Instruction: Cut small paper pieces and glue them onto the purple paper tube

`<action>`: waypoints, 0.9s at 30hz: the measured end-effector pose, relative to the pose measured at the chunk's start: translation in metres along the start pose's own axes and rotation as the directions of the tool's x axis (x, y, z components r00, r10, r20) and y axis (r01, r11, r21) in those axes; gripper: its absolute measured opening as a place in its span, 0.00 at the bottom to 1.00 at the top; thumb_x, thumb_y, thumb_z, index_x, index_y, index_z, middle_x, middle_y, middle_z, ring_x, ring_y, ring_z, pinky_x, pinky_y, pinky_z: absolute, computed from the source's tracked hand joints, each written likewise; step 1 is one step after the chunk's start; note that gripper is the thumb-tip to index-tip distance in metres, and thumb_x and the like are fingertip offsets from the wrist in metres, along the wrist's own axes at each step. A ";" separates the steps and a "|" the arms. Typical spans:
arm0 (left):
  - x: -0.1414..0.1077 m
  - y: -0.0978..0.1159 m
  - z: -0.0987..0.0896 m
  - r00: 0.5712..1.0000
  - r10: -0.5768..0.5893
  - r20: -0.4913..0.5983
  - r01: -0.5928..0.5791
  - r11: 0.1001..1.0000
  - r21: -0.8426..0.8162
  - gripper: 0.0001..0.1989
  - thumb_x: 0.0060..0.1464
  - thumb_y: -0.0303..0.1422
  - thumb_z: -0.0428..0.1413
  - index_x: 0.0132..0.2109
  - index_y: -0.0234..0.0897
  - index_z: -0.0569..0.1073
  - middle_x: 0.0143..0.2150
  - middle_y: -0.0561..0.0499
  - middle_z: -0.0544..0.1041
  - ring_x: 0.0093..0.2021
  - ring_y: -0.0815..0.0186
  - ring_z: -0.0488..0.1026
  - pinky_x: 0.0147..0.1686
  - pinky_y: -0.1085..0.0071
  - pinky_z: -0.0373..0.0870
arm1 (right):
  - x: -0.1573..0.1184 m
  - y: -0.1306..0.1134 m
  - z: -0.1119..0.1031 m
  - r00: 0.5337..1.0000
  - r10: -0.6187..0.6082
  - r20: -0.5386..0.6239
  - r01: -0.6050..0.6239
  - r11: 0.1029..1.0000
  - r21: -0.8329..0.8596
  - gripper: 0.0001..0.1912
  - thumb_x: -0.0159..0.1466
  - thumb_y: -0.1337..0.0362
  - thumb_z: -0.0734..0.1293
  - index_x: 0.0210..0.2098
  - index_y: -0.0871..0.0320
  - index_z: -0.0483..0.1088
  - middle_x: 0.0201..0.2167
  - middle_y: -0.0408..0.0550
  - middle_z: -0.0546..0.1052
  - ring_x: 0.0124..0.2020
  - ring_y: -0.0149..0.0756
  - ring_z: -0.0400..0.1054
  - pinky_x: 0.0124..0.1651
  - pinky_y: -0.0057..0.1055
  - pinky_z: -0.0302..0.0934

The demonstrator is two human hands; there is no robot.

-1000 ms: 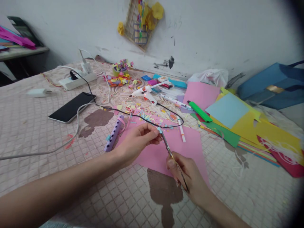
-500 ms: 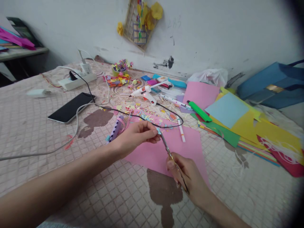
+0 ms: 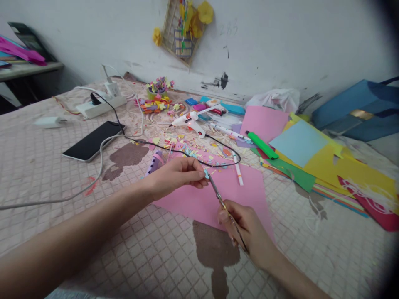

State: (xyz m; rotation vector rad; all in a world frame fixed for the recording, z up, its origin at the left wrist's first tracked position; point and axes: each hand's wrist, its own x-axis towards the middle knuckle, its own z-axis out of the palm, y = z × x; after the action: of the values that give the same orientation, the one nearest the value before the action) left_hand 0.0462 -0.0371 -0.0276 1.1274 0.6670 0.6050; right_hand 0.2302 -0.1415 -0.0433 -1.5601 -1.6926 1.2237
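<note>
My left hand (image 3: 183, 175) pinches a small light-blue piece of paper (image 3: 206, 173) between thumb and fingertips. My right hand (image 3: 245, 226) is closed around the handles of a pair of scissors (image 3: 220, 198), whose blades reach up to the blue piece. Both hands are above a pink sheet of paper (image 3: 249, 195). Beside my left wrist lies a purple dotted roll (image 3: 152, 164), partly hidden by the hand. Many tiny paper scraps (image 3: 199, 154) are scattered beyond my fingers.
A white glue gun (image 3: 190, 121) with a black cord rests behind the scraps. To the left are a phone (image 3: 93, 142) and a power strip (image 3: 101, 107). Coloured paper sheets (image 3: 330, 162), a green cutter (image 3: 262, 145) and a blue bag (image 3: 355, 110) occupy the right.
My left hand has shifted slightly left with the blue piece, covering more of the purple roll. The right hand and scissors stay almost in place.
</note>
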 end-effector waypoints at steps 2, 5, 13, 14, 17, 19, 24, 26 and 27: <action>0.000 0.000 0.000 1.000 -0.003 -0.001 0.003 1.000 -0.002 0.06 0.50 0.29 0.58 0.30 0.31 0.69 0.28 0.50 0.76 0.31 0.71 0.73 0.37 0.71 0.67 | 0.000 -0.001 0.000 1.000 0.004 0.000 -0.004 1.000 0.000 0.24 0.60 0.43 0.55 0.21 0.56 0.55 0.15 0.37 0.57 0.16 0.26 0.52 0.18 0.23 0.47; -0.001 0.000 0.000 1.000 -0.005 0.002 0.005 1.000 -0.007 0.06 0.50 0.30 0.58 0.30 0.31 0.69 0.29 0.50 0.76 0.31 0.71 0.73 0.37 0.71 0.67 | 0.000 -0.002 0.000 1.000 0.016 0.008 -0.016 1.000 0.016 0.24 0.60 0.42 0.55 0.21 0.56 0.54 0.14 0.37 0.57 0.16 0.26 0.52 0.17 0.23 0.47; 0.000 0.001 0.000 1.000 -0.008 0.008 0.008 1.000 -0.018 0.06 0.50 0.29 0.58 0.30 0.31 0.68 0.28 0.49 0.76 0.31 0.70 0.73 0.37 0.71 0.68 | -0.002 0.005 0.001 1.000 -0.003 0.025 0.002 0.999 0.045 0.22 0.62 0.46 0.54 0.23 0.56 0.56 0.15 0.36 0.57 0.16 0.26 0.52 0.18 0.23 0.47; 0.000 0.001 -0.001 1.000 -0.008 0.010 0.009 1.000 -0.014 0.06 0.50 0.30 0.58 0.30 0.31 0.68 0.29 0.49 0.76 0.31 0.70 0.74 0.37 0.71 0.68 | -0.002 0.005 0.001 1.000 -0.005 0.025 0.004 0.999 0.049 0.22 0.63 0.46 0.55 0.23 0.56 0.56 0.15 0.36 0.57 0.16 0.26 0.52 0.18 0.23 0.47; 0.000 0.002 -0.003 1.000 -0.006 0.027 0.006 1.000 -0.001 0.07 0.49 0.30 0.58 0.30 0.31 0.69 0.29 0.49 0.76 0.31 0.70 0.74 0.36 0.71 0.69 | -0.003 0.003 0.000 1.000 -0.010 0.017 0.009 0.999 0.043 0.22 0.62 0.46 0.55 0.22 0.56 0.56 0.15 0.36 0.57 0.16 0.26 0.53 0.18 0.23 0.47; -0.001 0.003 -0.005 0.999 -0.015 0.046 0.015 1.000 0.004 0.08 0.48 0.31 0.59 0.31 0.31 0.69 0.29 0.49 0.76 0.31 0.70 0.74 0.36 0.72 0.69 | -0.003 0.001 -0.001 1.000 -0.003 0.023 0.002 0.999 0.038 0.23 0.61 0.45 0.55 0.21 0.56 0.55 0.14 0.36 0.57 0.16 0.26 0.53 0.18 0.24 0.46; -0.002 0.010 -0.011 0.989 -0.087 0.117 0.086 0.996 0.010 0.08 0.46 0.31 0.61 0.30 0.32 0.70 0.29 0.48 0.77 0.32 0.69 0.75 0.36 0.72 0.70 | -0.003 -0.001 -0.002 0.998 0.003 0.057 -0.004 1.000 0.022 0.24 0.60 0.43 0.55 0.20 0.56 0.55 0.13 0.37 0.57 0.15 0.26 0.52 0.17 0.23 0.46; -0.002 0.011 -0.013 0.985 -0.098 0.142 0.099 0.995 0.005 0.06 0.47 0.30 0.60 0.30 0.32 0.70 0.30 0.49 0.77 0.33 0.69 0.75 0.37 0.71 0.70 | -0.003 -0.001 -0.001 0.998 0.004 0.063 -0.006 1.000 0.026 0.25 0.60 0.42 0.55 0.20 0.56 0.56 0.13 0.37 0.57 0.15 0.26 0.52 0.17 0.24 0.46; -0.002 0.011 -0.013 0.984 -0.100 0.150 0.101 0.995 0.001 0.05 0.47 0.29 0.60 0.30 0.32 0.70 0.30 0.49 0.78 0.33 0.69 0.75 0.37 0.72 0.70 | -0.003 -0.001 -0.001 0.998 0.007 0.064 -0.008 1.000 0.028 0.25 0.60 0.42 0.55 0.20 0.56 0.55 0.13 0.37 0.57 0.15 0.26 0.52 0.17 0.24 0.46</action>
State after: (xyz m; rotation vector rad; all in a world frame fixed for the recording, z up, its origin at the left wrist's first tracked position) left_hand 0.0339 -0.0269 -0.0206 1.1144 0.5883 0.4310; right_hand 0.2313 -0.1443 -0.0411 -1.5269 -1.7033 1.3085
